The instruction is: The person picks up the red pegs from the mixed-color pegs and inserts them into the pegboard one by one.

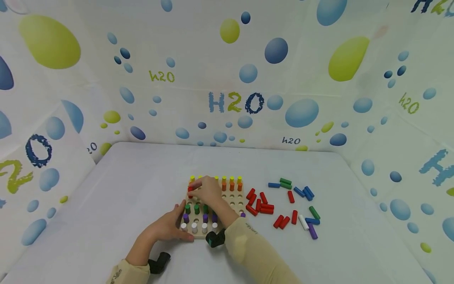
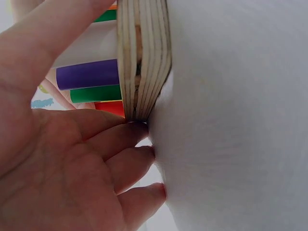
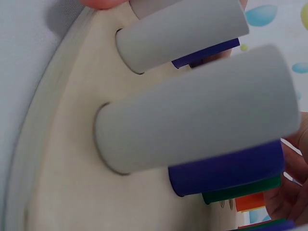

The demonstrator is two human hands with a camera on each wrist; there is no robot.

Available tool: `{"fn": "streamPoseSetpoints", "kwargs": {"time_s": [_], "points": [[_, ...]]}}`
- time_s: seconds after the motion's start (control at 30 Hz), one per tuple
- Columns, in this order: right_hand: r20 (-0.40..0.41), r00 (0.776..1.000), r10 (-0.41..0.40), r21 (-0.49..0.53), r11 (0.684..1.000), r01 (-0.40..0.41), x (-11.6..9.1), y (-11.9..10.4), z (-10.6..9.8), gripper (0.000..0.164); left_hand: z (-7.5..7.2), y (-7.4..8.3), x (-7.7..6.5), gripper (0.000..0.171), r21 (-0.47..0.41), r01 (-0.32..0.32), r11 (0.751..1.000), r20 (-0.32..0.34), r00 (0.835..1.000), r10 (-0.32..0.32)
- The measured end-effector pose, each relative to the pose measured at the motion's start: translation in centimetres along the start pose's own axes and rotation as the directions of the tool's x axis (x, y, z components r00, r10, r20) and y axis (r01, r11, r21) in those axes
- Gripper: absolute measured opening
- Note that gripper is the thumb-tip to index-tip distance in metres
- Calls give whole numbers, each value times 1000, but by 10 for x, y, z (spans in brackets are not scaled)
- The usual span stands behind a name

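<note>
A wooden pegboard [image 1: 200, 237] lies on the table with rows of coloured pegs standing in its holes. My left hand [image 1: 164, 227] holds its near left corner, thumb at the front edge and fingers along the left side. In the left wrist view, fingertips touch the layered board edge [image 2: 144, 57]. My right hand [image 1: 210, 194] reaches over the board and pinches a red peg [image 1: 190, 189] at the left end, behind the green peg [image 1: 187, 209]. Whether that peg is fully seated cannot be seen. White pegs [image 3: 197, 110] fill the right wrist view; the right fingertips are hidden there.
Loose red pegs [image 1: 267, 211] lie right of the board. Farther right are loose blue pegs [image 1: 298, 192], green pegs [image 1: 314, 212], a white peg [image 1: 303, 222] and a purple peg [image 1: 312, 231]. A patterned sheet [image 1: 255, 71] hangs behind the table.
</note>
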State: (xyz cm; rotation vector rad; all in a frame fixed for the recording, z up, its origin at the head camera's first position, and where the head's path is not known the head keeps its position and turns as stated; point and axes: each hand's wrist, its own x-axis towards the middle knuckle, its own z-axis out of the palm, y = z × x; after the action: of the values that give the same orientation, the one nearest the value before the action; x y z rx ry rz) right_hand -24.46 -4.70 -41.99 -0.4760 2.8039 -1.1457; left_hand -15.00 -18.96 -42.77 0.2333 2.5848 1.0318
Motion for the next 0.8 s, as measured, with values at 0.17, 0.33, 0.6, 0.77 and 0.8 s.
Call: {"fn": "streamPoseSetpoints", "kwargs": {"time_s": [0.17, 0.33, 0.6, 0.77, 0.8], "points": [[-5, 1000, 10, -17, 1000, -10, 1, -1, 0, 17, 1, 0, 0, 119, -1, 8, 1000, 1, 1000, -8], [-8, 1000, 12, -48, 999, -12, 1, -3, 2, 16, 0, 0, -1, 119, -8, 19, 1000, -1, 1000, -19], [-20, 1000, 4, -104, 995, -6, -1, -2, 3, 16, 1, 1, -1, 118, -10, 13, 1000, -7, 1000, -13], [-26, 1000, -3, -106, 994, 0, 0, -1, 4, 15, 0, 1, -1, 118, -7, 13, 1000, -3, 1000, -13], [-25, 1000, -4, -103, 995, 1, 0, -1, 4, 15, 0, 1, -1, 118, -6, 14, 1000, -1, 1000, -14]]}}
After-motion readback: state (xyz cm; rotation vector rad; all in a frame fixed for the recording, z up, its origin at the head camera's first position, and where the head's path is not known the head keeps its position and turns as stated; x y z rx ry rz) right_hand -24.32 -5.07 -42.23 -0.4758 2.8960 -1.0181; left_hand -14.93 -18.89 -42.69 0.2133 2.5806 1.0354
